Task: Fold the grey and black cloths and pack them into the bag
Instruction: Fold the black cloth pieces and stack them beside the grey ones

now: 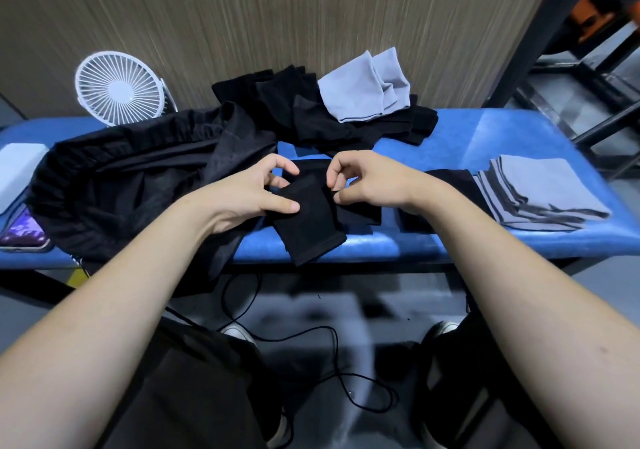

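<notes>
Together two hands pinch one black cloth

My left hand and right hand are bare, forearms unsleeved up to the frame's lower corners. At the bottom, black trousers cover my legs, with dark, white-toed shoes beneath.

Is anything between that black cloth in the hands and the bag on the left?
Nothing visible blocks it. The black cloth, pinched by the left hand and right hand, lies right beside the black bag.
</notes>
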`<state>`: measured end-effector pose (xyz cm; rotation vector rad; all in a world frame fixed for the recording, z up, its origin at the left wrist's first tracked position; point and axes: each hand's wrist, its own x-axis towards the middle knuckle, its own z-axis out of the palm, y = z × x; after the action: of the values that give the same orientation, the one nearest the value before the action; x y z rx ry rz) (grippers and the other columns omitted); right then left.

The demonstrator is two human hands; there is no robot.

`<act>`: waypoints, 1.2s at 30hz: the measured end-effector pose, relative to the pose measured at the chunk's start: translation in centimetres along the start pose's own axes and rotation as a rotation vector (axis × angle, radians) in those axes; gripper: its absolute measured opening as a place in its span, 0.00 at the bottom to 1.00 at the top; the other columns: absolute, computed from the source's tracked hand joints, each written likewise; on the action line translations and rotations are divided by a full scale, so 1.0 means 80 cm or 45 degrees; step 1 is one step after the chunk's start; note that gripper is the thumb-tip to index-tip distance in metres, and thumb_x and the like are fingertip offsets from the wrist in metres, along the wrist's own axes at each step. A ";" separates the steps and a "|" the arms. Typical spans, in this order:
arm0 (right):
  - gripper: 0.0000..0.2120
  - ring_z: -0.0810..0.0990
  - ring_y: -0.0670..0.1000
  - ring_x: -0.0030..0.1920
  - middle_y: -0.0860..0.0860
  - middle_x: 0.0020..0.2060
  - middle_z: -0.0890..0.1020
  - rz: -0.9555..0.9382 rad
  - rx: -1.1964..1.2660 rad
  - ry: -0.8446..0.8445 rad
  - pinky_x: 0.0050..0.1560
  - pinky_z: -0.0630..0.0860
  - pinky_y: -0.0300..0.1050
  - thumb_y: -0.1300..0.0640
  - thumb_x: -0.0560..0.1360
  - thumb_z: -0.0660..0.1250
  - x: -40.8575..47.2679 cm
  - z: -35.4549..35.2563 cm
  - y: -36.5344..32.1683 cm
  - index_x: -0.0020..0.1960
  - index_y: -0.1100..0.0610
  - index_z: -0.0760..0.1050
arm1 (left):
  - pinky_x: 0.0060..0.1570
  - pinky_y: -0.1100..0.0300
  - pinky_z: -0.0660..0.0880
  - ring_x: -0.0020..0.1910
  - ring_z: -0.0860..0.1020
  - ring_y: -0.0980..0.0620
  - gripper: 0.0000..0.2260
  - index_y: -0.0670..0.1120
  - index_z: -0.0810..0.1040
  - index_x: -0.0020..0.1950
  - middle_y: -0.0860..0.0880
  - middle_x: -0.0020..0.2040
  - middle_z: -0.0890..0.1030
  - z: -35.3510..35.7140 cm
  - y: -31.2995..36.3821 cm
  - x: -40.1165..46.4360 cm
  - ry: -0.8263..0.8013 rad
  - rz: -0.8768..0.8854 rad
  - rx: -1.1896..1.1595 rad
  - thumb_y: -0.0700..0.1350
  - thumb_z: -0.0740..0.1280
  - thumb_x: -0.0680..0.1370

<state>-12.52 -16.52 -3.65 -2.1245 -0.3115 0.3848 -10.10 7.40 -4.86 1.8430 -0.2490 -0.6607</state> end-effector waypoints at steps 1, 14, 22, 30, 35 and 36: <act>0.09 0.74 0.46 0.36 0.52 0.39 0.81 0.011 -0.016 -0.006 0.43 0.71 0.40 0.68 0.72 0.70 0.000 0.000 0.000 0.49 0.58 0.76 | 0.42 0.65 0.77 0.38 0.78 0.59 0.22 0.52 0.74 0.58 0.48 0.50 0.75 0.001 -0.001 0.001 0.015 0.035 0.078 0.30 0.73 0.72; 0.10 0.72 0.51 0.40 0.56 0.39 0.78 0.073 0.141 0.052 0.42 0.70 0.45 0.66 0.73 0.71 0.002 0.005 0.001 0.53 0.61 0.77 | 0.52 0.70 0.71 0.48 0.77 0.61 0.11 0.52 0.81 0.52 0.51 0.52 0.81 0.013 -0.004 0.018 0.233 0.313 0.738 0.40 0.76 0.72; 0.12 0.79 0.52 0.39 0.57 0.45 0.78 0.025 0.357 -0.103 0.42 0.81 0.51 0.61 0.78 0.69 0.009 0.027 -0.017 0.58 0.66 0.73 | 0.42 0.76 0.68 0.43 0.76 0.62 0.08 0.49 0.81 0.50 0.58 0.44 0.78 0.012 -0.009 0.026 0.280 0.323 0.751 0.40 0.75 0.75; 0.11 0.83 0.60 0.42 0.62 0.49 0.76 0.032 0.323 -0.119 0.44 0.80 0.55 0.66 0.79 0.66 0.016 0.034 -0.012 0.60 0.66 0.72 | 0.46 0.57 0.70 0.43 0.75 0.60 0.13 0.51 0.85 0.53 0.55 0.46 0.83 0.000 -0.012 0.020 0.197 0.138 0.295 0.54 0.63 0.82; 0.11 0.77 0.46 0.39 0.52 0.50 0.84 -0.105 -0.047 -0.033 0.43 0.75 0.40 0.66 0.74 0.71 0.021 0.035 -0.005 0.56 0.58 0.79 | 0.40 0.63 0.66 0.33 0.73 0.70 0.09 0.52 0.83 0.56 0.60 0.40 0.80 0.002 -0.013 0.021 0.159 0.221 0.507 0.48 0.63 0.83; 0.12 0.75 0.44 0.38 0.49 0.49 0.84 -0.125 -0.094 -0.046 0.44 0.73 0.36 0.64 0.73 0.73 0.021 0.035 -0.005 0.56 0.57 0.80 | 0.41 0.64 0.67 0.34 0.74 0.70 0.11 0.51 0.83 0.57 0.60 0.42 0.80 0.002 -0.012 0.022 0.164 0.224 0.503 0.44 0.61 0.84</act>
<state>-12.10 -13.56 -5.02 -2.1661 -0.4554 0.3593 -8.89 6.83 -6.33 2.1996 -0.4775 -0.3860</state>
